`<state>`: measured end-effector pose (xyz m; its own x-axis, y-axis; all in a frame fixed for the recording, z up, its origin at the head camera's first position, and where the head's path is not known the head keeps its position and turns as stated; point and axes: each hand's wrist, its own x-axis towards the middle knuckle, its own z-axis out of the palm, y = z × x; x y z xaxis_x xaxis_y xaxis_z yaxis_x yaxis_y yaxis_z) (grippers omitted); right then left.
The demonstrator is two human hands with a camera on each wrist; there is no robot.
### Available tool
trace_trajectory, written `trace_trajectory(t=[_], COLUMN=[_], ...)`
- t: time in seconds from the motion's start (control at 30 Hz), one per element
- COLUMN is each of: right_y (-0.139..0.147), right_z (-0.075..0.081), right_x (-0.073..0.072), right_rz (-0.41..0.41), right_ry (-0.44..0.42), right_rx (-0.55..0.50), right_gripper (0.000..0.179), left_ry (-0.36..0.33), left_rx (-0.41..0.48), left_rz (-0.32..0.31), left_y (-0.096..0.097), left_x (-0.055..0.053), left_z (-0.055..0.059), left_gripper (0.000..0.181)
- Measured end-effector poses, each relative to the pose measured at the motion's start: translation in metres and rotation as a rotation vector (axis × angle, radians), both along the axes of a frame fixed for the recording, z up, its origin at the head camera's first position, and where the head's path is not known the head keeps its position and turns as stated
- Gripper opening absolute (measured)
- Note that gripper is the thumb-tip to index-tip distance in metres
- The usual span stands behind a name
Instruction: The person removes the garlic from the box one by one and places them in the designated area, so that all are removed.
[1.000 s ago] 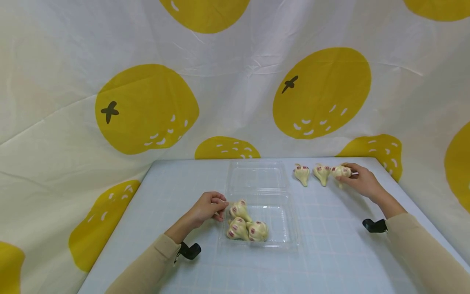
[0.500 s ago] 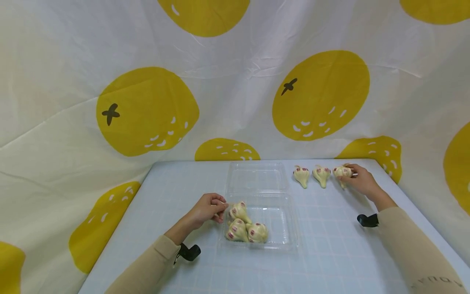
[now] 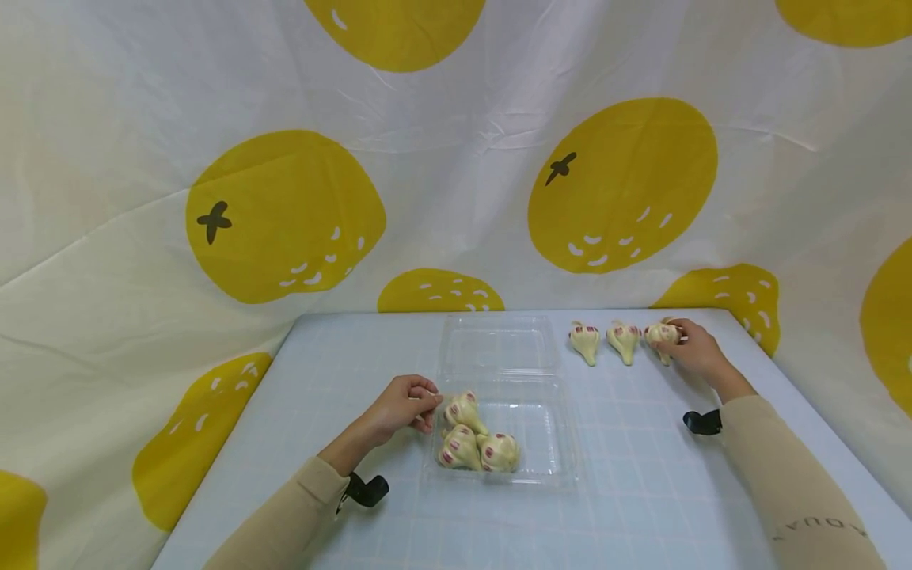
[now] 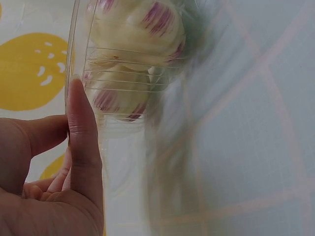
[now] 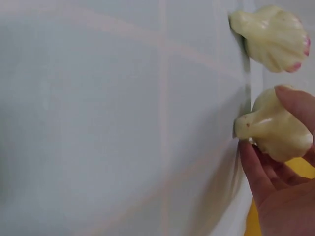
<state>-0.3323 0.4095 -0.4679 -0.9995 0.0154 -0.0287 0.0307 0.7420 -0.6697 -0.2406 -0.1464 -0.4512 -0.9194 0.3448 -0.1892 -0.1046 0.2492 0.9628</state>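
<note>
My left hand pinches the left rim of a clear plastic container between thumb and finger. The left wrist view shows this grip at the edge of its ribbed wall. Three garlic bulbs with purple patches sit in the container's left part. At the far right, my right hand holds another garlic bulb, the rightmost of a row of three. In the right wrist view, the thumb lies on one side of this bulb and fingers on the other, its stem end at the table surface.
Two more garlic bulbs, a middle one and a left one, lie in the row near the table's back edge. The container's hinged lid lies folded back behind it. A lemon-print cloth hangs behind the table.
My right forearm and wrist have swung left, while the fingers stay at the rightmost bulb, which has shifted only slightly. The left hand and the container keep their places.
</note>
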Motion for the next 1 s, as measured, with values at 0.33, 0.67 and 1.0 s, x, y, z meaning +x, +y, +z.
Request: trace_trajectory(t=[0.33,0.67,1.0], right_y=[-0.004,-0.006,0.002], right_z=[-0.002,-0.004,-0.006], right_x=[-0.004,-0.004,-0.008], right_rz=[-0.022,-0.053,-0.053], right_ry=[-0.025,-0.047,-0.083], right_rx=[-0.017,-0.018,-0.014], right_gripper=[0.074,0.082,0.084], left_ry=[-0.002,-0.009,-0.006], left_rx=[0.007,0.002,-0.001], left_rz=[-0.003,0.0,0.007], left_y=[0.0,0.0,0.001], left_x=[0.0,0.001,0.0], left_z=[0.0,0.001,0.002], left_gripper=[0.022,0.022,0.022])
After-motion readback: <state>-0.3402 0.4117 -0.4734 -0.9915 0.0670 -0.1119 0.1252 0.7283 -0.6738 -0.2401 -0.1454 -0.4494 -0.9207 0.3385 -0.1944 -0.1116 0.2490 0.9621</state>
